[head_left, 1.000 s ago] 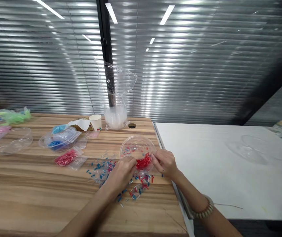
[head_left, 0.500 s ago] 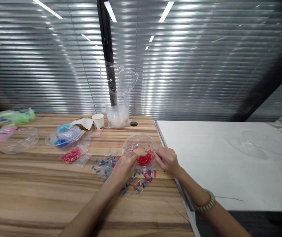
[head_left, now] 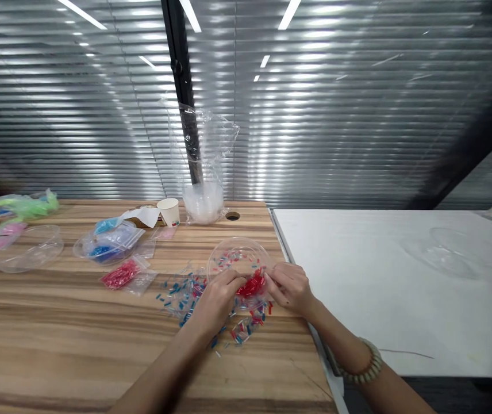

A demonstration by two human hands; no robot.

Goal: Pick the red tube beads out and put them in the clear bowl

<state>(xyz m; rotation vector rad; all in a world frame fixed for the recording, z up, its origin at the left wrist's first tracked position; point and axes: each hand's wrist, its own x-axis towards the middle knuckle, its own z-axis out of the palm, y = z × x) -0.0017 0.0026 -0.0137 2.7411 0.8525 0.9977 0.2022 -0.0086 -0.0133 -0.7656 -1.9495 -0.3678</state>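
A shallow clear plastic bowl (head_left: pixel 239 242) sits near the right edge of the wooden table, with red and blue pieces like short tube beads inside. A dense cluster of red tube beads (head_left: pixel 252 284) lies at its near side, between my hands. At the cluster's left, my left hand (head_left: pixel 220 293) is closed in a pinch, its fingertips partly hidden. My right hand (head_left: pixel 289 284) pinches at the cluster's upper right, over the bowl's edge; what is between its fingers is too small to make out. Loose blue and red tube beads (head_left: pixel 179 296) are scattered left of and below the bowl.
A bag of red beads (head_left: pixel 120 274), a clear dish with blue beads (head_left: pixel 103 253) and a paper cup (head_left: pixel 169 211) stand to the left. Behind are stacked clear bowls in a bag (head_left: pixel 204 201). A white table (head_left: pixel 358 299) adjoins on the right, holding clear lids (head_left: pixel 444 253).
The red cluster between my hands looks more bunched and reaches higher toward my right fingers. My hands stay close to where they were; the view has shifted slightly.
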